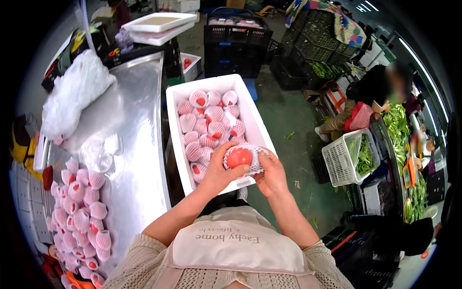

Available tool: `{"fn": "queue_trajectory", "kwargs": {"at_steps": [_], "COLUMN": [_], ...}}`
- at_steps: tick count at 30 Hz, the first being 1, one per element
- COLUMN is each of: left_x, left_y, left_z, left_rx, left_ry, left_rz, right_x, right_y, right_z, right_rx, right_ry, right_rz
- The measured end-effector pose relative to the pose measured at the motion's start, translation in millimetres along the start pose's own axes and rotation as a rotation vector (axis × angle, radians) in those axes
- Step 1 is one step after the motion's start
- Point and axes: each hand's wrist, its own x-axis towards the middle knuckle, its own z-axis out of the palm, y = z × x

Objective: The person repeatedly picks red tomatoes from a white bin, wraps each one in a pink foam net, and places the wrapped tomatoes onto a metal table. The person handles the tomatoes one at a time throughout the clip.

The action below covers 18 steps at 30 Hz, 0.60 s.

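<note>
Between my two hands, over the near right corner of a white foam box [175, 103], is a red tomato [239, 157] partly covered by a white foam net sleeve [255, 164]. My left hand [220, 168] has its fingers and thumb around the tomato's left side. The fingers of my right hand [271, 173] close on the net at the right. Inside the box lie several tomatoes in pinkish-white foam nets [214, 113], with red skin showing through the openings.
A metal table [137, 144] at the left bears a heap of netted tomatoes [79, 216], loose nets [102, 151] and a white plastic bag [79, 89]. Black crates [236, 48] stand beyond the box. At the right, a person [368, 96] is near a white basket [347, 156] of greens.
</note>
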Motion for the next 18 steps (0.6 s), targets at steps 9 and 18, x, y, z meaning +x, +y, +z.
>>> {"fn": "queue_trajectory", "kwargs": {"at_steps": [9, 18], "left_x": [-4, -10], "left_y": [15, 13], "left_z": [9, 8], "left_rx": [-1.009, -0.650], "left_ry": [-0.122, -0.065], "left_rz": [-0.518, -0.384], "right_x": [-8, -10], "right_y": [-17, -10], "right_z": [5, -7], "right_rx": [-0.090, -0.381], "right_ry": [-0.075, -0.065], "right_rz": [-0.101, -0.222]}}
